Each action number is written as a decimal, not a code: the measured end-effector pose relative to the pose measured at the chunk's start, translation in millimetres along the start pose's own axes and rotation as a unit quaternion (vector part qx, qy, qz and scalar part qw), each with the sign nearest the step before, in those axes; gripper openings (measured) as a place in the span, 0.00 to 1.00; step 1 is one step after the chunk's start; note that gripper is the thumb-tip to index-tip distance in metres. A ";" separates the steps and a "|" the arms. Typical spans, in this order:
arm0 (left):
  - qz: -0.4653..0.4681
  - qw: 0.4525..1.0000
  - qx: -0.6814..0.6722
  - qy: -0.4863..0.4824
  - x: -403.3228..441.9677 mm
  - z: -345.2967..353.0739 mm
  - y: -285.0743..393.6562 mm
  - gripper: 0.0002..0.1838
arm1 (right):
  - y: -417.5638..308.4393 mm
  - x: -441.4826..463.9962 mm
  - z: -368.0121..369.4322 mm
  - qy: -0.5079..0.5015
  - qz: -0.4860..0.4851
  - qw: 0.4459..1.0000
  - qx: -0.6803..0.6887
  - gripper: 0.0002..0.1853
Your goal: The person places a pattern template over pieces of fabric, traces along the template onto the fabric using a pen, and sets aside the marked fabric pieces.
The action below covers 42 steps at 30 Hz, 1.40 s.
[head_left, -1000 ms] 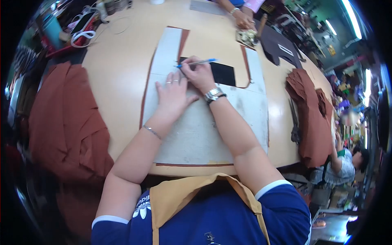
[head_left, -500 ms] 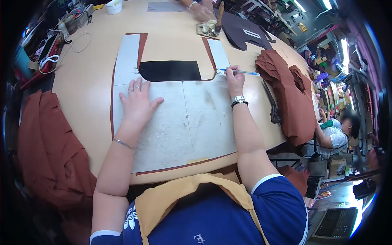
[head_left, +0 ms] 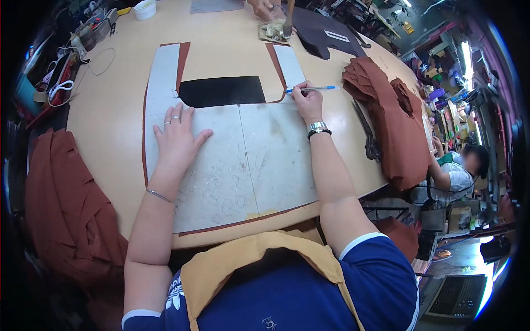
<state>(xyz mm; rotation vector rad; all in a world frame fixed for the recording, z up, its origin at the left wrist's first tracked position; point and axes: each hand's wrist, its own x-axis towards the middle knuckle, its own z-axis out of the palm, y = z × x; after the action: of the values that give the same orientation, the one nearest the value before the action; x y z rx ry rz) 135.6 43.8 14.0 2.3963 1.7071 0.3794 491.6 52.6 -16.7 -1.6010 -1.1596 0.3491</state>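
Observation:
A pale grey U-shaped template (head_left: 221, 165) lies flat on a reddish-brown piece of material (head_left: 183, 58), whose edges show around it. My left hand (head_left: 179, 135) presses on the template's left part with its fingers spread. My right hand (head_left: 307, 103) grips a blue-capped pen (head_left: 317, 89), its tip at the inner edge of the template's right arm. Between the two arms lies a black rectangular piece (head_left: 223, 91), just above the template's inner edge.
Reddish-brown pieces are piled at the right (head_left: 386, 127) and left (head_left: 69, 204). Dark scissors (head_left: 369, 138) lie beside the right pile. Across the table, another person's hand (head_left: 265, 10) is near a brush (head_left: 289, 22) and a dark piece (head_left: 326, 33). A white tub (head_left: 145, 9) stands far left.
My right hand with the pen has moved slightly along the inner edge of the right arm, the pen now more level. The view has shifted a little; my left hand stays on the template.

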 end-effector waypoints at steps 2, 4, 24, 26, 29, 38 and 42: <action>0.000 1.000 0.001 -0.005 0.4 -0.7 0.0 0.37 | 2.0 0.5 0.6 0.002 -0.004 1.000 0.005 0.07; 0.002 1.000 -0.001 -0.004 0.1 -0.5 -0.8 0.37 | 6.5 1.7 1.6 0.006 -0.011 1.000 0.005 0.07; 0.001 1.000 -0.016 -0.009 1.0 -2.9 -0.7 0.37 | -20.3 -118.8 -91.1 -0.010 -0.085 0.956 -0.280 0.14; 0.001 1.000 -0.014 -0.003 0.4 -3.6 -1.7 0.37 | -39.4 -138.3 -101.8 -0.029 -0.081 0.941 -0.327 0.15; 0.013 1.000 -0.019 0.014 -1.2 2.3 -4.4 0.39 | -27.8 -142.7 -105.4 -0.028 0.035 0.989 -0.143 0.19; -0.076 0.996 -0.004 0.048 -10.5 -3.9 -12.6 0.43 | -65.2 -120.5 -121.0 -0.106 0.227 0.954 0.163 0.22; -0.128 0.989 -0.073 0.034 -22.4 0.3 -41.1 0.42 | -73.2 -131.7 -134.2 -0.098 0.051 0.990 0.092 0.20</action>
<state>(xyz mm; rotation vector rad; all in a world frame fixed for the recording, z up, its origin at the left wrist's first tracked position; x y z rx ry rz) 91.7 36.1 -0.4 2.0529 1.9149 0.5297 488.4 -136.1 54.7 -1.4900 -1.1591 0.6744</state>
